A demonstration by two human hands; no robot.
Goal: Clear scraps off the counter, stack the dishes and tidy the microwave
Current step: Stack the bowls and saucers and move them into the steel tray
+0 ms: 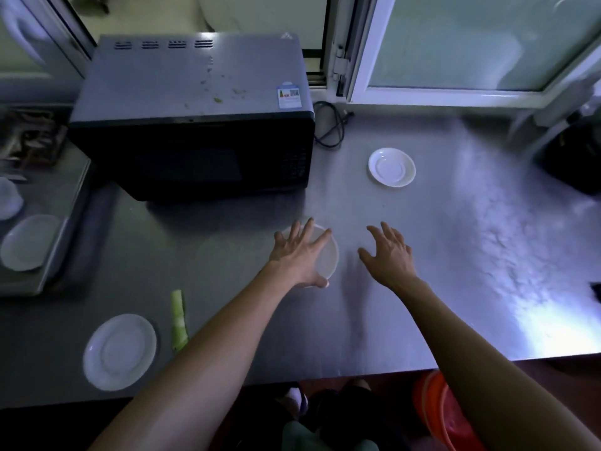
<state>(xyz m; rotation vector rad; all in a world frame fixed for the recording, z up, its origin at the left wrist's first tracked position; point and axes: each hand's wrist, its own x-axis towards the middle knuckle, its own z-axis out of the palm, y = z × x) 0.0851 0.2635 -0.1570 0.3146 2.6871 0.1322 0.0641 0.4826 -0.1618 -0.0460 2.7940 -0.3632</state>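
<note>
A: Where does the left hand (pixel 300 252) sit?

B: Over a white dish (pixel 327 255) near the middle of the bench (pixel 422 255), just in front of the microwave (pixel 192 125). The fingers are spread across the dish's far rim and the thumb hooks under its near edge, so the hand holds the dish between them. Whether the dish is lifted or still rests on the bench cannot be told.

A: And the right hand (pixel 388 255)?

B: Just beside the dish, to its right, fingers splayed and loosely bent above the bare steel. It holds nothing.

A: Other dishes?

B: A saucer (pixel 392 167) lies toward the back of the bench, right of the microwave and well apart from the hands. A plate (pixel 119 351) lies near the front edge at the left. Just right of that plate is a green peel (pixel 178 320), lying lengthwise, front to back.

A: The microwave itself?

B: It stands at the back left of the bench, door closed, with green scraps (pixel 218 99) scattered on its grey top and a sticker (pixel 288 97) near the top's front right corner. Its black cord (pixel 330 125) coils behind its right side.

A: Beyond the bench?

B: A lower shelf (pixel 52 255) at the left carries another plate (pixel 29 242). An orange bucket (pixel 445 415) stands on the floor below the front edge. A window frame (pixel 357 47) runs behind the bench's back edge.
</note>
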